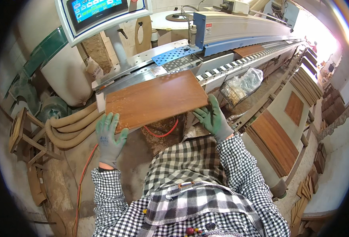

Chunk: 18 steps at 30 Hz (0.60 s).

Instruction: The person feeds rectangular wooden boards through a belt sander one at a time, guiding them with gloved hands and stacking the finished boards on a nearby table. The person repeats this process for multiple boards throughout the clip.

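A flat brown wood-grain board slants across the front of the machine's metal table, with wood shavings scattered on its left part. My left hand, in a grey-and-green glove, is at the near left corner, fingers stretched along the corner and thumb by the near edge. At the near right corner, my right hand, gloved alike, has its palm turned up. Its fingers reach beneath the board and its thumb stands at the right edge. The fingertips under the board are hidden.
A long edge-working machine runs away to the right, with a control screen at upper left. Thick hoses and a wooden stool stand left. A wire basket hangs under the track. Stacked boards lie right.
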### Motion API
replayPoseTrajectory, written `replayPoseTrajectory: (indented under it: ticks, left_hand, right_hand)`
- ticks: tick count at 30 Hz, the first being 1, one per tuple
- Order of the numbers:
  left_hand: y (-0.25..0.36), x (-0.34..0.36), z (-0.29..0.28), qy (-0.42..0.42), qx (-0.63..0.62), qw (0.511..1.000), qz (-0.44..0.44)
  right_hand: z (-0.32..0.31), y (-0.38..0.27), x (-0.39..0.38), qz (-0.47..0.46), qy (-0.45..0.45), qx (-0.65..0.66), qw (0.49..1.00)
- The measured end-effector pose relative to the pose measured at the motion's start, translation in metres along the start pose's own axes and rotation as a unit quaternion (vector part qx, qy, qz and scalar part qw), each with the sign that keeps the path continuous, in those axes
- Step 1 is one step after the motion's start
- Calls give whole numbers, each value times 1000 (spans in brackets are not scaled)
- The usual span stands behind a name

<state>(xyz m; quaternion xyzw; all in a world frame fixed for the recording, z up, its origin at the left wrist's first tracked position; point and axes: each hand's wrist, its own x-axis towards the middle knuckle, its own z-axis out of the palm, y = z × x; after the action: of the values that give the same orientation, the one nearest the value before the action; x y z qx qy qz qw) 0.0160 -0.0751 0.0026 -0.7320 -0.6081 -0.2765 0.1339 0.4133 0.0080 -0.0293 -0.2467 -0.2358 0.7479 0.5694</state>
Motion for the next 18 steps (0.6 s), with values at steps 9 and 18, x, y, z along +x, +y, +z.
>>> replayPoseTrajectory:
  ticks: [9, 18]
  left_hand:
    - [-29, 41, 33, -16, 45, 991, -121]
    - [-32, 51, 42, -17, 19, 990, -140]
  right_hand:
    - [-38, 13, -51, -5, 36, -51, 998]
    - [-102, 59, -119, -170, 168, -371, 898]
